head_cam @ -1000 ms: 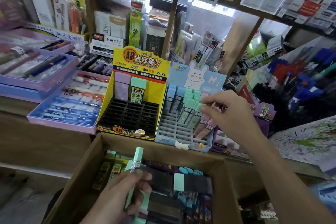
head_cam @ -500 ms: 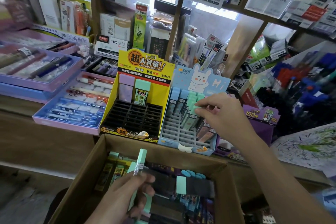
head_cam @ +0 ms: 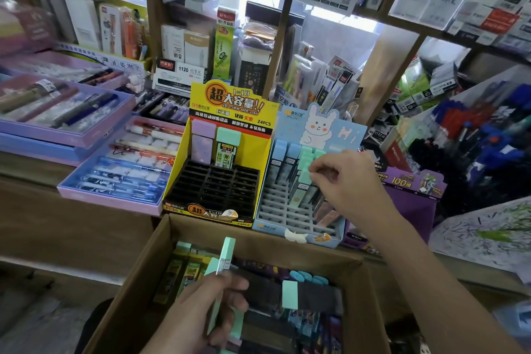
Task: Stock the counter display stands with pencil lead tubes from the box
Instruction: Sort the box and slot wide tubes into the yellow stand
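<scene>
A cardboard box (head_cam: 161, 256) at the bottom holds several lead tubes. My left hand (head_cam: 201, 310) is over the box, shut on a few mint green lead tubes (head_cam: 225, 256) that point up. On the counter stands a yellow display stand (head_cam: 227, 112) with a black grid, holding one purple and one green tube at the back. Beside it on the right is a blue bunny display stand (head_cam: 287, 210) with blue, green and pink tubes. My right hand (head_cam: 344, 181) is over that stand, its fingertips pinching the cap of a green tube (head_cam: 304, 178) in the rack.
Purple trays of pens (head_cam: 115, 175) lie to the left of the stands on the wooden counter (head_cam: 71, 227). A purple box (head_cam: 411, 201) sits right of the blue stand. Wooden shelves behind are packed with stationery, and racks of blue and red pens (head_cam: 474, 129) fill the right side.
My right hand has shifted a little left and forward over the blue stand, onto the green tubes. My left hand keeps hold of its tubes over the box.
</scene>
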Demonstrator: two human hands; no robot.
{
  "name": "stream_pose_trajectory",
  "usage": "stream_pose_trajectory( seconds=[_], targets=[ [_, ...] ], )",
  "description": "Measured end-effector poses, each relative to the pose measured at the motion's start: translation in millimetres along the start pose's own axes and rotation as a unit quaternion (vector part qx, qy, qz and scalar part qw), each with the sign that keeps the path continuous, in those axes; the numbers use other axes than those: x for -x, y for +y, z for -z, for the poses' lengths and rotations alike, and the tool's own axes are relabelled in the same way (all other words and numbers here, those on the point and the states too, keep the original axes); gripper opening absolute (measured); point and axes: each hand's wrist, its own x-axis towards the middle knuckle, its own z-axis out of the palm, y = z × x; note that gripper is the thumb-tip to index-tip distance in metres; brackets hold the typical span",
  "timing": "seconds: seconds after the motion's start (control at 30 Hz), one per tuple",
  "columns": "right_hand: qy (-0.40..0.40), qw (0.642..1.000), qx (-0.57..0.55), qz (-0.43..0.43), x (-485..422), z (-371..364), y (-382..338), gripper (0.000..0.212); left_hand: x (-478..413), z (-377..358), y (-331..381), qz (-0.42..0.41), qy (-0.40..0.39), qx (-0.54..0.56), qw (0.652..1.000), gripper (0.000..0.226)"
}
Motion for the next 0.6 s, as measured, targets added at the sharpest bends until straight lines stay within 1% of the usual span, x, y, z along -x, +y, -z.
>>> stream_pose_trajectory(
  seconds=[0.07, 0.1, 0.13, 0.2, 0.23, 0.3, 0.4, 0.47, 0.53, 0.6],
  targets=[
    [0.006, 0.999, 0.034, 0.01, 4, 2, -2, 0.007, -1, -2, 1, 0.013, 0.001, 0.033, 0.999, 0.041],
    [0.021, 0.999, 0.029, 0.02, 8, 3, -4, 0.007, -2, -3, 1, 0.018, -0.001, 0.048, 0.999, 0.047],
    [0.043, 0.999, 0.002, 0.026, 13, 4, -8, 0.007, -3, -3, 1, 0.02, -0.001, 0.06, 0.998, 0.055],
    [0.072, 0.991, -0.109, 0.006, 29, 3, -19, 0.013, -2, -3, 1, 0.018, -0.008, 0.073, 0.997, 0.063],
    [0.06, 0.981, -0.181, -0.022, 37, 1, -25, 0.018, 0, -4, 2, 0.015, -0.017, 0.073, 0.997, 0.063],
    [-0.004, 0.953, -0.292, -0.077, 53, -6, -38, 0.022, 5, -8, 3, 0.01, -0.044, 0.075, 0.996, 0.059],
    [-0.118, 0.924, -0.352, -0.096, 73, -22, -52, 0.022, 10, -14, 5, 0.03, -0.073, 0.076, 0.994, 0.059],
    [-0.179, 0.894, -0.397, -0.111, 84, -32, -58, 0.027, 14, -18, 7, 0.044, -0.083, 0.066, 0.993, 0.059],
    [-0.207, 0.869, -0.432, -0.129, 91, -38, -62, 0.026, 17, -24, 9, 0.053, -0.082, 0.05, 0.994, 0.057],
    [-0.2, 0.853, -0.461, -0.141, 93, -41, -63, 0.02, 18, -29, 10, 0.062, -0.067, 0.042, 0.995, 0.056]
  ],
)
